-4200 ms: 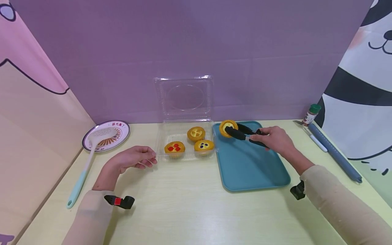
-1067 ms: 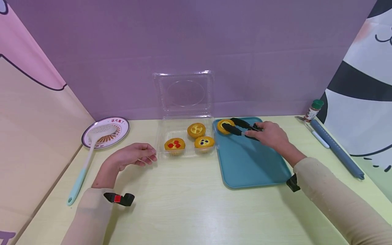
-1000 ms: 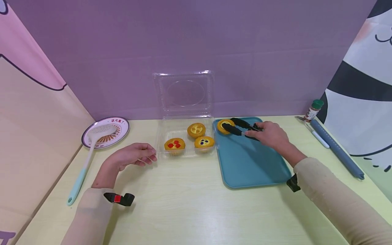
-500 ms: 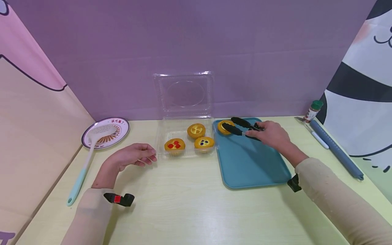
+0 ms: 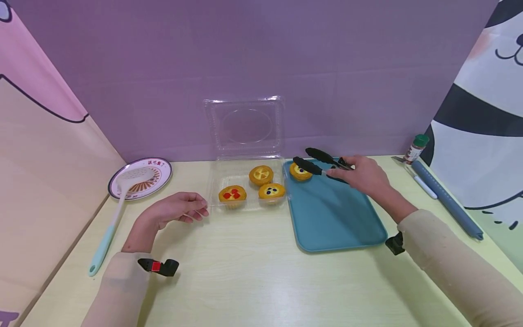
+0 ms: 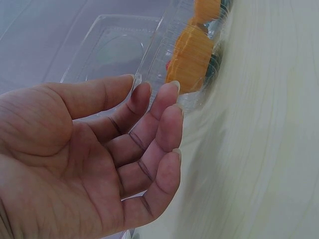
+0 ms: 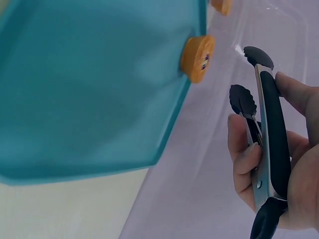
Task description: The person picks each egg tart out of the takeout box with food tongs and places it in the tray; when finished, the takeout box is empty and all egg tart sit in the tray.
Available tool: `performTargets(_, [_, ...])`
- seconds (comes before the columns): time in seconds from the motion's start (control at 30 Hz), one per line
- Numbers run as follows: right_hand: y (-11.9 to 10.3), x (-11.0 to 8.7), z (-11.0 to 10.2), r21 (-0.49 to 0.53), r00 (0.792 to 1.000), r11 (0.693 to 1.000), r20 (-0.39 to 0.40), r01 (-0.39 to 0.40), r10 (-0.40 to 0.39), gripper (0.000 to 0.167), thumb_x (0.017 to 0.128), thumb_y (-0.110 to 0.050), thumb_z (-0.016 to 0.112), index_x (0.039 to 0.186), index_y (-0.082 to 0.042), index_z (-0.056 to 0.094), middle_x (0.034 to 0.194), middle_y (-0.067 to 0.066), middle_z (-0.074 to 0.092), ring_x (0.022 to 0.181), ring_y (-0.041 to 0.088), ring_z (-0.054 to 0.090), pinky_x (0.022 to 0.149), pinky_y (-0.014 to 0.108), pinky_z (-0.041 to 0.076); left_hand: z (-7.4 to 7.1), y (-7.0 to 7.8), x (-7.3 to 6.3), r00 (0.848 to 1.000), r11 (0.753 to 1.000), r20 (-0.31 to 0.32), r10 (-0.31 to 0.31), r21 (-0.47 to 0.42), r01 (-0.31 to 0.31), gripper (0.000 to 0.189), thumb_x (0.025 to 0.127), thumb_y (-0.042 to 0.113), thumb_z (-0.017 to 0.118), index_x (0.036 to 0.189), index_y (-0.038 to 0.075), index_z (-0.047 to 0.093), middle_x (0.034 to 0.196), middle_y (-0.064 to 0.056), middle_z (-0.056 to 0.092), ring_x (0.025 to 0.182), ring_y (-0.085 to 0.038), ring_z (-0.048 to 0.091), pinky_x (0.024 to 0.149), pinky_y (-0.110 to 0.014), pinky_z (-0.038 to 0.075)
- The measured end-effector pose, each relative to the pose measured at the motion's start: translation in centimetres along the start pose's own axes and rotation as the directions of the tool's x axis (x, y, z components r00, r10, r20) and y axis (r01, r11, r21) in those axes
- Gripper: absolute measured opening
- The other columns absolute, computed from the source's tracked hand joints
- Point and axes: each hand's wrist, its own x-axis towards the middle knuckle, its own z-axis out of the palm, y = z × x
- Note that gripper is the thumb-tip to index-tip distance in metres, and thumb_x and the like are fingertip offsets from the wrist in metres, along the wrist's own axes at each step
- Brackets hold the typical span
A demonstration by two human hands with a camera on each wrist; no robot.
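My left hand [image 5: 180, 209] pinches the near left corner of a clear plastic clamshell box [image 5: 220, 175] between thumb and index finger; the other fingers curl loosely. The box's lid stands up behind. Inside sit three egg tarts: one with red pieces [image 5: 232, 194], one with a yellow cross pattern [image 5: 261, 175], one with dark blue dots [image 5: 272, 191]. My right hand [image 5: 363, 175] grips black-tipped tongs [image 7: 273, 129], their tips spread with nothing between them. Below the tips, another tart [image 7: 198, 59] with blue dots rests at the far left corner of a blue tray [image 5: 339, 218].
At the left, a white slotted turner [image 5: 118, 218] with a pale green handle lies across a patterned plate [image 5: 163, 170]. A green-capped jar [image 5: 416, 147], a knife [image 5: 421, 184] and a blue-grey roll [image 5: 447, 200] lie along the right side. A purple backdrop closes off the back.
The tongs held the tart over the tray's far left corner, then lowered it there. They have since spread and risen off the tart. My left hand has stayed at the box.
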Motion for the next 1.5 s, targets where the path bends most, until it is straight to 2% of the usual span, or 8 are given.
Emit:
performTargets(0.27, [-2.1,-0.8,-0.1,0.050,0.998,0.996,0.000,0.068,-0.068,0.087,0.090,-0.064,0.062,0.154,-0.011,0.038,0.157,0.019,0.041,0.140,0.040,0.042,0.097,0.055,0.047,0.0,0.0,-0.1,1.000,1.000,-0.001,0.002,-0.005,-0.002,0.035,0.104,0.031,0.053,0.119,-0.001,0.058,0.113,-0.012,0.069,0.100,-0.023,0.064,0.087,-0.035,0.052])
performTargets(0.4, [-3.5,-0.8,0.2,0.038,0.996,0.995,-0.001,0.094,-0.094,0.083,0.090,-0.059,0.065,0.152,-0.010,0.041,0.152,0.019,0.048,0.122,0.034,0.055,0.074,0.042,0.048,0.0,0.0,-0.1,1.000,1.000,0.000,0.005,-0.003,-0.005,0.035,0.104,0.031,0.053,0.119,-0.001,0.058,0.113,-0.012,0.069,0.100,-0.022,0.064,0.087,-0.035,0.052])
performTargets(0.5, [-4.5,-0.7,0.7,-0.003,0.995,0.995,0.000,0.095,-0.095,0.082,0.090,-0.058,0.066,0.152,-0.010,0.043,0.149,0.018,0.050,0.115,0.032,0.056,0.071,0.039,0.048,0.1,0.1,-0.1,1.000,1.000,-0.003,0.005,-0.001,-0.005,0.035,0.104,0.031,0.053,0.119,-0.001,0.058,0.112,-0.011,0.069,0.100,-0.022,0.065,0.087,-0.035,0.053])
performTargets(0.63, [-5.8,-0.4,1.1,-0.060,0.996,0.994,0.016,0.089,-0.088,0.081,0.090,-0.058,0.065,0.152,-0.012,0.043,0.153,0.017,0.046,0.132,0.037,0.051,0.091,0.051,0.052,0.1,0.1,-0.1,1.000,1.000,0.000,0.002,0.003,-0.002,0.036,0.105,0.030,0.052,0.120,-0.002,0.058,0.113,-0.011,0.069,0.100,-0.022,0.065,0.087,-0.034,0.053])
performTargets(0.93, [-8.9,0.2,2.1,-0.130,0.991,0.984,0.068,0.120,-0.112,0.083,0.089,-0.061,0.064,0.152,-0.012,0.043,0.155,0.016,0.044,0.139,0.037,0.046,0.103,0.057,0.046,0.0,0.0,0.0,1.000,1.000,-0.003,-0.005,0.010,0.005,0.038,0.105,0.030,0.051,0.123,-0.003,0.057,0.113,-0.009,0.069,0.101,-0.020,0.065,0.088,-0.034,0.053])
performTargets(1.1, [-10.3,0.7,2.8,-0.145,0.993,0.985,0.093,0.091,-0.078,0.085,0.086,-0.064,0.067,0.151,-0.015,0.045,0.149,0.013,0.050,0.124,0.033,0.057,0.081,0.046,0.055,0.0,0.2,-0.1,1.000,1.000,-0.006,-0.013,0.014,0.013,0.038,0.105,0.030,0.051,0.124,-0.002,0.057,0.114,-0.010,0.069,0.101,-0.020,0.065,0.088,-0.034,0.052])
performTargets(1.23, [-11.1,1.0,3.1,-0.160,0.993,0.985,0.106,0.063,-0.046,0.086,0.083,-0.065,0.069,0.150,-0.017,0.047,0.147,0.011,0.054,0.104,0.028,0.063,0.060,0.036,0.050,0.0,0.3,-0.1,1.000,1.000,-0.005,-0.017,0.013,0.017,0.037,0.105,0.030,0.051,0.124,-0.001,0.057,0.114,-0.009,0.069,0.102,-0.020,0.065,0.088,-0.034,0.052])
performTargets(1.5, [-12.2,1.2,3.7,-0.204,0.994,0.978,0.105,0.033,-0.011,0.078,0.083,-0.066,0.069,0.142,-0.016,0.056,0.138,0.007,0.062,0.086,0.024,0.063,0.054,0.035,0.048,0.0,0.2,0.0,1.000,1.000,-0.013,-0.022,0.011,0.022,0.037,0.105,0.029,0.051,0.123,-0.002,0.057,0.112,-0.009,0.070,0.100,-0.020,0.065,0.088,-0.034,0.052])
